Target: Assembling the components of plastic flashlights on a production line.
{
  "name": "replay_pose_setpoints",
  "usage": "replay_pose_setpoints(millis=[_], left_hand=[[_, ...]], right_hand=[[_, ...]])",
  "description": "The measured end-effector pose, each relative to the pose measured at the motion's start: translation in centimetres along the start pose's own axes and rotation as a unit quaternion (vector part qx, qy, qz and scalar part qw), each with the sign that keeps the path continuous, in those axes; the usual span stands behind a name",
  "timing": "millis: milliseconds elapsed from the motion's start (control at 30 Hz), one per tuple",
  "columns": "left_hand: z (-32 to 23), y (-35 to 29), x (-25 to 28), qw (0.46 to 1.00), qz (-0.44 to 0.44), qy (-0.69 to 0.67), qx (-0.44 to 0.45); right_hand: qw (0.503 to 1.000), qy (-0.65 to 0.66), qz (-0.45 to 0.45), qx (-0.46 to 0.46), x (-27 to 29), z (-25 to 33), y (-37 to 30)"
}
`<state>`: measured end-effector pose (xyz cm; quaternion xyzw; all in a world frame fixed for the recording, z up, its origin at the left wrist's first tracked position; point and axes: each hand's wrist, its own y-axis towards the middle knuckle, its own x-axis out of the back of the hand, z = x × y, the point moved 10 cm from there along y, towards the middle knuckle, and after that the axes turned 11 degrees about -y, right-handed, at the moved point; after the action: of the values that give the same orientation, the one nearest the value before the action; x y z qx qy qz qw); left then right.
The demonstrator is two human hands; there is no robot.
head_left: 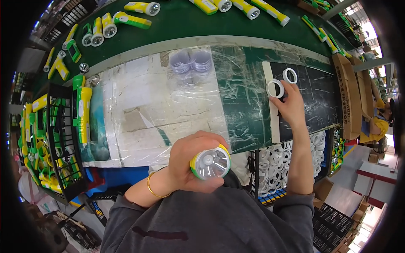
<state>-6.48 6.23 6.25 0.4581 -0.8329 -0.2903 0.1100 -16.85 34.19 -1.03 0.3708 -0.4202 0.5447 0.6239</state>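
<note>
My left hand (pixel 179 158) is wrapped round a yellow and green flashlight (pixel 212 163), close to my body. Its round head with the shiny reflector faces up. Over the black mat (pixel 316 101) at the right of the table, my right hand (pixel 292 103) pinches a white ring (pixel 270 89) between thumb and fingers. A second white ring (pixel 295 76) lies on the mat just beyond the fingertips. Stacks of clear round lenses (pixel 192 67) stand at the table's far middle.
A black crate (pixel 63 143) full of flashlights is at the left, with two flashlights (pixel 84 114) beside it. More flashlights (pixel 133 20) lie on the green surface beyond. White rings (pixel 274 164) fill a crate below the table's right edge, near a cardboard box (pixel 348 99).
</note>
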Motion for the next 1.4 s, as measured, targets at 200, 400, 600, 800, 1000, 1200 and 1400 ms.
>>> replay_pose_setpoints(millis=[200,400,600,800,1000,1200,1400], left_hand=[[0.4,-0.2,0.9,0.998,-0.049,-0.023,0.017],[0.1,-0.8,1.3,0.998,-0.056,-0.037,0.006],[0.6,-1.7,1.5,0.996,-0.033,-0.076,0.034],[1.5,-2.5,2.3,0.989,-0.109,-0.072,0.062],[1.4,-1.2,2.0,0.99,-0.022,0.023,0.139],[0.8,-0.9,2.9,0.967,-0.203,0.126,0.091],[-0.8,0.2,3.0,0.958,-0.188,0.212,0.052]], right_hand=[[0.931,-0.309,0.046,0.191,0.0,8.3,-3.4],[0.922,-0.052,0.134,0.36,-3.1,13.4,-5.2],[0.866,0.335,0.176,0.326,4.0,20.8,-8.6],[0.822,0.146,0.201,0.512,5.5,26.0,-11.3],[0.794,0.056,0.229,0.56,4.9,28.1,-12.3],[0.847,-0.117,0.108,0.507,3.8,27.9,-11.5],[0.867,-0.024,0.03,0.497,6.6,27.4,-10.3]])
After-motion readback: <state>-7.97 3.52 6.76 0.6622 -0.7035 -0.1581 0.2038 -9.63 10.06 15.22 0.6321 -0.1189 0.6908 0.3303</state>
